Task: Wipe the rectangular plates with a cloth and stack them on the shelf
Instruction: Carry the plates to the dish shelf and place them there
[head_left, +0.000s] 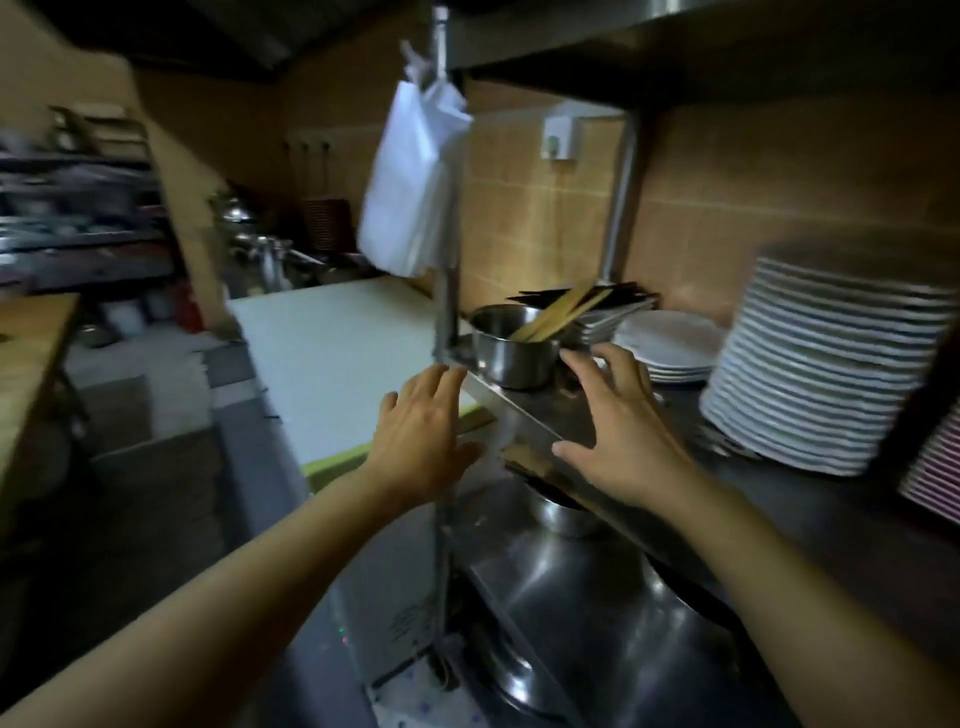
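1. The left hand (423, 431) hovers with fingers spread and straight beside the front edge of the steel shelf (524, 415), holding nothing.
2. The right hand (618, 431) reaches over the same edge, fingers splayed and empty, thumb near the shelf's lip.
3. A short stack of rectangular plates (605, 319) sits toward the shelf's back edge behind a steel pot (511, 351) holding wooden sticks; their shape is blurred, so probably rectangular.
4. A tall stack of white plates (821, 364) stands at the shelf's right end.
5. A white bag (408, 182) hangs from the shelf post.
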